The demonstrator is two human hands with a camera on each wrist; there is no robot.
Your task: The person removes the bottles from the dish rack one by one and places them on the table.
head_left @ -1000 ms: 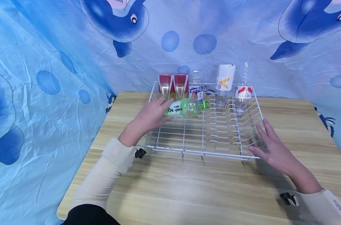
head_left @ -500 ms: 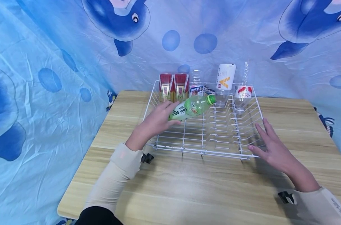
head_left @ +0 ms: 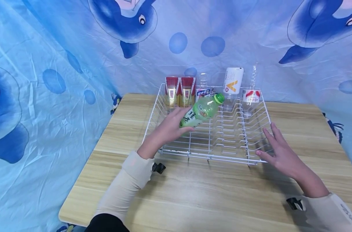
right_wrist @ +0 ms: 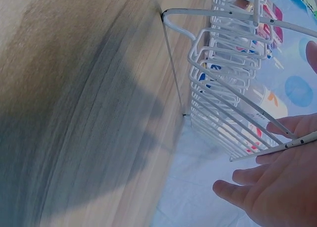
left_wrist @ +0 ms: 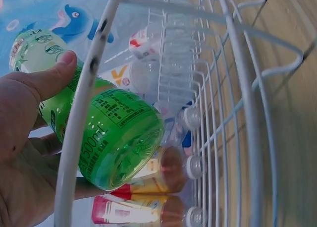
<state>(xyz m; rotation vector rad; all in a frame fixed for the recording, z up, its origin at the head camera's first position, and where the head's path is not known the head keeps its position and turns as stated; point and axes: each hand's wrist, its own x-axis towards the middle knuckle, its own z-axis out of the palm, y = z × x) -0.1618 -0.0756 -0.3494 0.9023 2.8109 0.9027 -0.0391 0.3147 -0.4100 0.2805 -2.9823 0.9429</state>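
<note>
A green plastic drink bottle (head_left: pixel 203 111) is gripped at its lower part by my left hand (head_left: pixel 171 127), thumb on one side and fingers on the other. It tilts over the left half of a white wire rack (head_left: pixel 209 158), green cap toward the back right. In the left wrist view its base (left_wrist: pixel 131 157) faces the camera, behind a rack wire. My right hand (head_left: pixel 283 158) is at the rack's right front corner, fingers spread. In the right wrist view, fingers (right_wrist: pixel 292 123) lie along the top wire, holding no bottle.
Along the rack's back row stand two red-and-gold bottles (head_left: pixel 180 91), caps down. Beside them are clear bottles with a blue label (head_left: pixel 203 92), a white label (head_left: pixel 233 80) and a red-and-white label (head_left: pixel 251 96). A wooden table (head_left: pixel 193 196) lies underneath; a blue dolphin-print sheet (head_left: pixel 152 64) hangs behind.
My left hand has moved right and slightly toward me with the green bottle. The bottle has gone from nearly level to tilted, cap end raised. My right hand has stayed almost still.
</note>
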